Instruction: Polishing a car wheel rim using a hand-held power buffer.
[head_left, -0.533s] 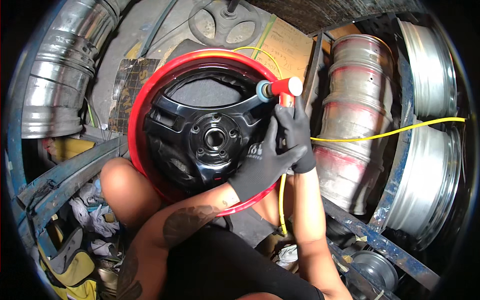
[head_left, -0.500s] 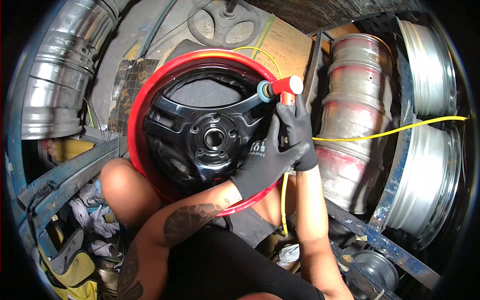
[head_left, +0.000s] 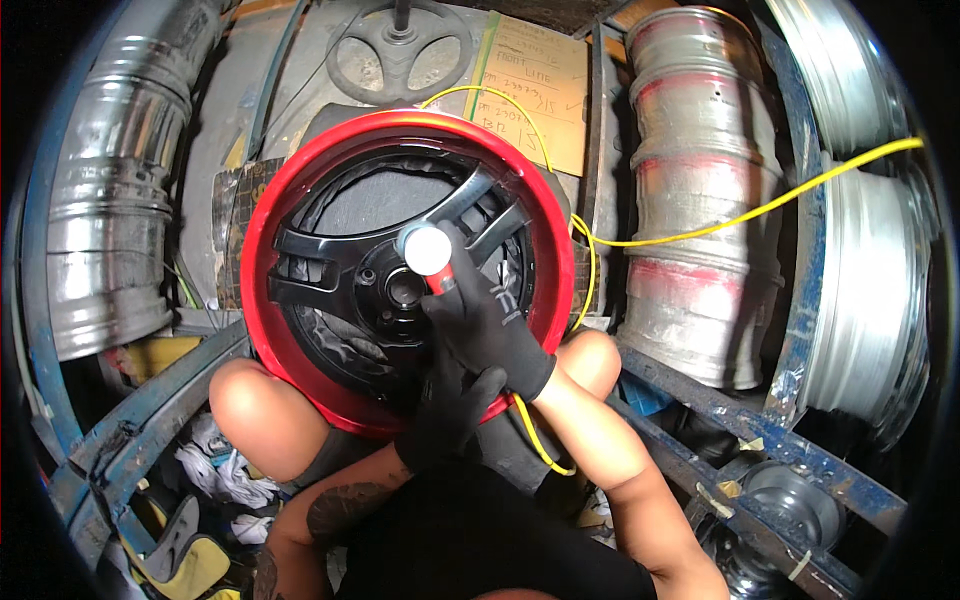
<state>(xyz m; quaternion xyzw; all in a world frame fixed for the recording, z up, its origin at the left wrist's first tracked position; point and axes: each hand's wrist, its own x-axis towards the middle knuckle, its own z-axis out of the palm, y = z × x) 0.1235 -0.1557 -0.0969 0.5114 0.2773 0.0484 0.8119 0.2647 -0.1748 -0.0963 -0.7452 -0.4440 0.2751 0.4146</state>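
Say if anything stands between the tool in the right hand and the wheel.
Nothing visible does: the right hand holds the tool over the wheel, and the hose shows only at or outside the rim. Whether the pad touches is unclear.

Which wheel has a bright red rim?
The black-spoked wheel under the handheld red-and-white tool; the stacked wheels at both sides are silvery, some with faded reddish bands.

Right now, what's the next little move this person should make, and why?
Probably slide the red tool outward along the upper-right spoke: the right hand holds the tool's head over that spoke's inner end, beside the hub, while its outer stretch lies uncovered toward the red rim.
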